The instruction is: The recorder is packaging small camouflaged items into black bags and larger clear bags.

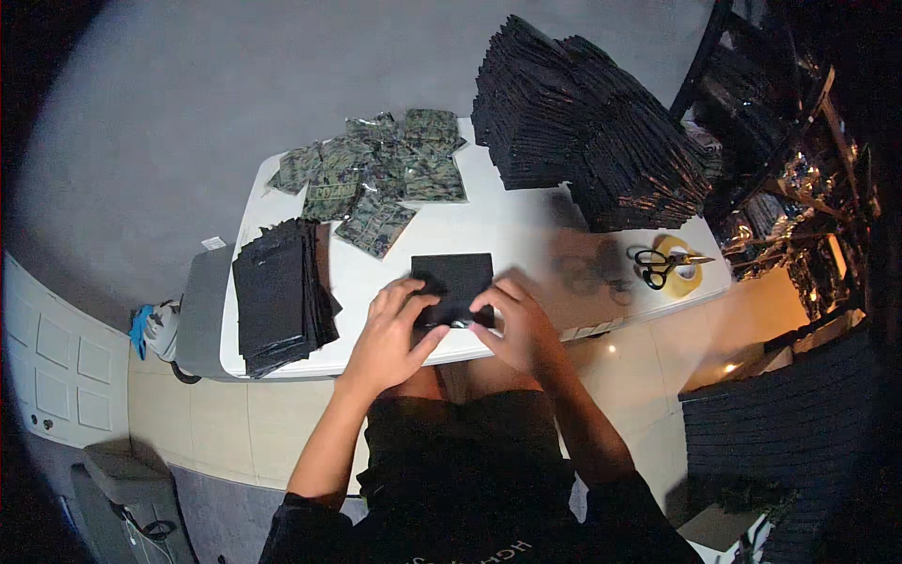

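Note:
A flat black rectangular packet (453,282), perhaps folded cloth, lies on the white table close to its front edge. My left hand (385,334) holds its left side, with curled fingers on the edge and the thumb by the near corner. On the opposite side, my right hand (517,324) grips the right edge between fingers and thumb. A small shiny glint shows along the packet's near edge. To the left stands an uneven stack of similar black pieces (272,291). Beyond the packet lie several camouflage-patterned packets (376,174) in clear, glossy wrapping.
A large leaning pile of black folded pieces (583,122) covers the far right of the white table (470,221). Black-handled scissors (658,268) rest on a yellowish tape roll (684,277) near the right end. A grey chair (202,310) stands against the left end.

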The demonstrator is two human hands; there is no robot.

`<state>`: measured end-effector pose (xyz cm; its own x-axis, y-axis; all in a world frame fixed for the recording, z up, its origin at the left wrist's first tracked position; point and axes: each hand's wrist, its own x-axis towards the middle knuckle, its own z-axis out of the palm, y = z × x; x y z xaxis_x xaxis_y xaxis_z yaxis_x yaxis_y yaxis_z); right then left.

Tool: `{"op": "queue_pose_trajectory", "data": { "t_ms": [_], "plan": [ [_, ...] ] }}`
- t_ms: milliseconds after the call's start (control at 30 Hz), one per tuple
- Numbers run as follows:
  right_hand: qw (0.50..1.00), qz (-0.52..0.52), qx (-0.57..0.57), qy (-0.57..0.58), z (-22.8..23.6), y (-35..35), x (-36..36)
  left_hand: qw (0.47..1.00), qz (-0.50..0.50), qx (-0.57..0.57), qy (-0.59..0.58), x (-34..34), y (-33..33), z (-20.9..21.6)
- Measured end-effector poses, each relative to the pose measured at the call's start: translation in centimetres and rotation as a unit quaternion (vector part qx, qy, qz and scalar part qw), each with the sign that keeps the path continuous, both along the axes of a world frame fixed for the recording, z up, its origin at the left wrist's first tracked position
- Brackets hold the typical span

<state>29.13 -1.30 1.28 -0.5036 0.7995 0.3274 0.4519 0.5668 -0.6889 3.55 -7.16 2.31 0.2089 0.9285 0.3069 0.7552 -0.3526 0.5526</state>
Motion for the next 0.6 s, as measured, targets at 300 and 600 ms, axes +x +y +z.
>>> {"op": "queue_pose_trajectory", "data": {
  "t_ms": [300,600],
  "plan": [
    [0.973,-0.087,0.111,-0.181,-5.3,2.7,-5.6,0.987,-0.005,-0.025,0.156,1.9,6.4,-4.1],
    [0.965,-0.092,0.113,-0.218,-5.1,2.8,-5.2,0.987,-0.007,-0.009,0.16,1.9,6.7,-4.5]
  ]
}}
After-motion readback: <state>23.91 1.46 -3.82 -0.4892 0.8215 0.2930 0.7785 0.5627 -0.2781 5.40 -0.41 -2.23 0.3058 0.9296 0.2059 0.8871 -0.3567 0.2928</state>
